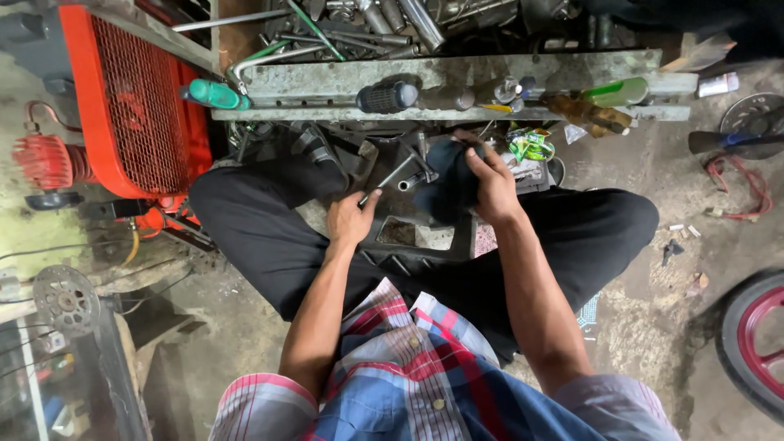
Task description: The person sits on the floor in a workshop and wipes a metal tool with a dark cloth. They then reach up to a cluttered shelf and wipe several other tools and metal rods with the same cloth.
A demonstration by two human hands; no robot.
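Note:
I sit with my knees spread in black trousers, looking down between them. My left hand (351,219) grips the handle of a metal socket wrench (398,174) that points up and right. My right hand (490,181) presses a dark blue rag (445,186) around the wrench's far end, over a dark metal part between my legs. Below the wrench lies a small dirty square tray (412,234).
A metal tool rack (457,77) runs across the top, holding a green-handled screwdriver (214,95), a black handle and several wrenches. An orange mesh-guarded machine (135,106) stands at left, a sprocket (65,300) below it. A red-rimmed wheel (755,343) is at right.

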